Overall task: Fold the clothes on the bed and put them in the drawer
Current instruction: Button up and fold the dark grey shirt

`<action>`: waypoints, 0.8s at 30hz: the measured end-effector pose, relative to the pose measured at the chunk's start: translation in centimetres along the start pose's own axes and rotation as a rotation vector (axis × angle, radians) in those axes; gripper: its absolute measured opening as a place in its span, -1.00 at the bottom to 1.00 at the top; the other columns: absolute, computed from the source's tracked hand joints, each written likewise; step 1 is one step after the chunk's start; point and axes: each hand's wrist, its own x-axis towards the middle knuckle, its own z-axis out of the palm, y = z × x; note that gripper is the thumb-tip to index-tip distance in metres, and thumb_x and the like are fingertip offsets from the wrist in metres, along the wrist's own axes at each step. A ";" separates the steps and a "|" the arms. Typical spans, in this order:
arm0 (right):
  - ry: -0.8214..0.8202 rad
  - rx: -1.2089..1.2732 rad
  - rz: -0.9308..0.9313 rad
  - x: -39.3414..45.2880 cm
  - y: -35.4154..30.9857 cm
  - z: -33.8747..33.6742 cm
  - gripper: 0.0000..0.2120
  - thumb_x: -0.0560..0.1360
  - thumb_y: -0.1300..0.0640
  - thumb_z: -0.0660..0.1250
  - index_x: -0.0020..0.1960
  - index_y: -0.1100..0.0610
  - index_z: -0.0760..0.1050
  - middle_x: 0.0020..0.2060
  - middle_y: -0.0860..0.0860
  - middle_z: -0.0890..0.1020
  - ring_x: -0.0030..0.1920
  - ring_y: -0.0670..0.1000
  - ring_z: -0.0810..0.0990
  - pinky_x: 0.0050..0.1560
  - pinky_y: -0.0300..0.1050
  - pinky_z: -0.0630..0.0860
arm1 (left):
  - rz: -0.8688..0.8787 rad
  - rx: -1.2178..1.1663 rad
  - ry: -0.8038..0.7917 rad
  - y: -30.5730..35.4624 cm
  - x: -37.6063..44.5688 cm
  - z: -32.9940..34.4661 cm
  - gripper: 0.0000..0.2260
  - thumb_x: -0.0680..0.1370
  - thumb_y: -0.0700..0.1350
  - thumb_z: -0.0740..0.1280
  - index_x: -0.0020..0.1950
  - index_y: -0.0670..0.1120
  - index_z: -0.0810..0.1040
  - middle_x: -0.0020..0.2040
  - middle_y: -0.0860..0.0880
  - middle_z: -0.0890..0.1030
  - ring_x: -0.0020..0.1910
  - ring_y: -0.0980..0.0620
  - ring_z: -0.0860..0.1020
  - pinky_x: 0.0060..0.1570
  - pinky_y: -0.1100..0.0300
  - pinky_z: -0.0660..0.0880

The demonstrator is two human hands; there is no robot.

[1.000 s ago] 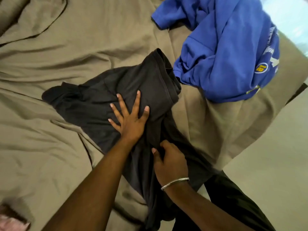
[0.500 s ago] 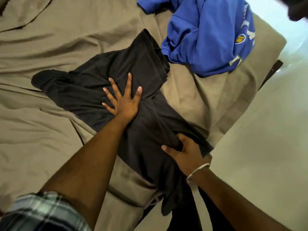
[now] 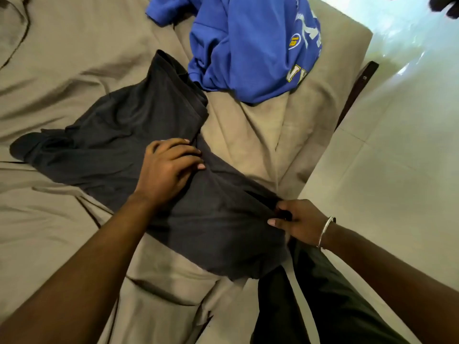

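Black garment lies spread near the bed's right edge. Left hand grips its middle with curled fingers; right hand pinches the edge-side hem. Advise pulling hem taut, flattening wrinkles before folding.

Left hand curled on black garment, right hand pinching its edge, blue sweatshirt beside, tan bedsheet

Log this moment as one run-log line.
left hand grips black garment | right hand pinches its edge | blue garment unfolded
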 end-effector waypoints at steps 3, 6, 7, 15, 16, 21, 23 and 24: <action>0.173 0.170 -0.093 -1.1 1.9 0.1 -0.77 0.59 -0.16 0.20 -0.18 -0.08 0.37 -0.39 -0.11 0.51 -0.34 -0.11 0.52 -0.31 -0.25 0.43 | -0.098 -0.033 0.035 0.1 1.2 -1.3 -0.78 0.56 -0.04 0.24 0.01 -0.04 0.67 0.04 -0.02 0.68 0.20 -0.08 0.52 0.10 -0.04 0.28; 0.388 0.132 -0.109 -1.5 3.0 0.5 -0.71 0.56 -0.24 0.08 -0.12 -0.06 0.36 -0.41 -0.09 0.49 -0.36 -0.08 0.51 -0.38 -0.28 0.38 | -0.173 0.010 -0.058 0.3 2.3 -1.4 -0.78 0.53 -0.06 0.20 0.03 -0.03 0.62 0.00 -0.04 0.66 0.14 -0.10 0.51 0.07 -0.05 0.26; 0.413 0.083 -0.091 -1.2 3.5 0.7 -0.69 0.57 -0.23 0.09 -0.07 -0.02 0.40 -0.38 -0.10 0.51 -0.36 -0.09 0.51 -0.35 -0.31 0.36 | -0.172 0.021 -0.093 0.3 2.6 -1.3 -0.78 0.55 -0.03 0.20 0.04 -0.02 0.61 -0.01 -0.03 0.65 0.13 -0.10 0.51 0.07 -0.06 0.28; 0.335 -0.024 -0.218 0.8 6.2 2.6 -0.48 0.56 -0.32 0.12 0.01 0.16 0.46 -0.03 0.00 0.48 -0.10 0.03 0.53 -0.10 0.02 0.55 | 0.012 0.025 -0.195 -0.5 3.3 -0.4 -0.71 0.61 0.11 0.23 0.05 -0.07 0.59 0.10 -0.07 0.57 0.14 -0.19 0.49 0.01 -0.13 0.44; 0.351 -0.056 -0.224 0.8 6.4 2.9 -0.47 0.54 -0.31 0.19 0.07 0.18 0.48 0.10 0.04 0.48 0.02 0.06 0.55 -0.01 0.04 0.57 | 0.009 0.028 -0.174 -0.3 3.4 -0.4 -0.72 0.63 0.09 0.21 0.06 -0.08 0.57 0.12 -0.08 0.57 0.16 -0.19 0.49 0.02 -0.13 0.44; 0.428 -0.035 -0.094 0.7 6.3 4.2 -0.42 0.48 -0.43 0.15 0.17 0.05 0.38 -0.12 -0.01 0.57 -0.11 0.10 0.58 -0.07 0.16 0.56 | -0.054 0.022 -0.112 1.3 3.4 1.0 -0.78 0.65 0.04 0.18 0.13 -0.04 0.54 0.25 -0.05 0.53 0.38 -0.12 0.39 0.16 -0.13 0.32; 0.435 0.020 -0.060 0.2 6.2 4.4 -0.49 0.54 -0.37 0.08 0.17 0.04 0.39 -0.18 0.01 0.61 -0.18 0.11 0.61 -0.13 0.14 0.57 | -0.108 0.029 -0.103 1.9 3.2 2.1 -0.78 0.65 0.04 0.16 0.16 -0.01 0.52 0.31 -0.05 0.49 0.45 -0.08 0.33 0.27 -0.16 0.25; 0.468 0.024 -0.084 -0.1 6.3 4.5 -0.49 0.58 -0.32 0.04 0.12 0.09 0.45 -0.21 0.04 0.63 -0.22 0.13 0.62 -0.17 0.09 0.57 | -0.143 0.038 -0.101 2.1 3.1 2.6 -0.76 0.66 0.04 0.14 0.19 -0.01 0.51 0.35 -0.05 0.46 0.48 -0.08 0.30 0.33 -0.19 0.20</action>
